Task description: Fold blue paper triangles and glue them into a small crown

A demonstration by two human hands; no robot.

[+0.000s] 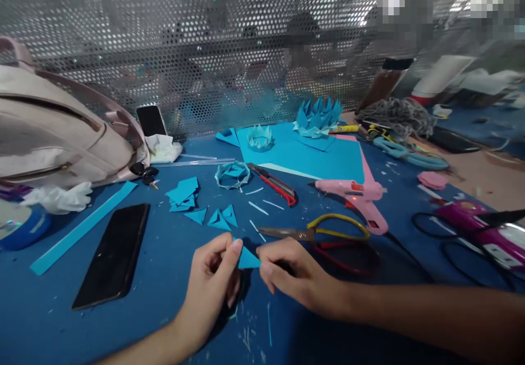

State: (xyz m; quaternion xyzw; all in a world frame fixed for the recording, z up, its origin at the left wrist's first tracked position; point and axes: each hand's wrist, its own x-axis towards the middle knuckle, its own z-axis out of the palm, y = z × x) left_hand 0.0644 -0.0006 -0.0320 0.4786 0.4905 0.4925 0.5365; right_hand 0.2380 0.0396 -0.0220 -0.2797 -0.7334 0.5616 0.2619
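Observation:
Between my hands is a small blue paper triangle [248, 259]. My left hand [215, 272] pinches its left side between thumb and fingers. My right hand [291, 272] pinches the right corner, its fingers curled. Just beyond lie several folded blue triangles [219, 219] and a pile of cut blue paper pieces [182, 194]. Scissors [295, 235] with yellow and red handles rest right beside my right hand. Farther back are a ring of folded paper [219, 180] and a red utility knife [275, 184].
A pink glue gun [355, 190] lies at right, its cord trailing forward. At left are a black phone [112, 255], a blue paper strip [84, 228] and a pale backpack [53, 129]. Pointed paper crowns [315, 119] stand on blue sheets [336, 160] before a perforated metal screen [229, 42].

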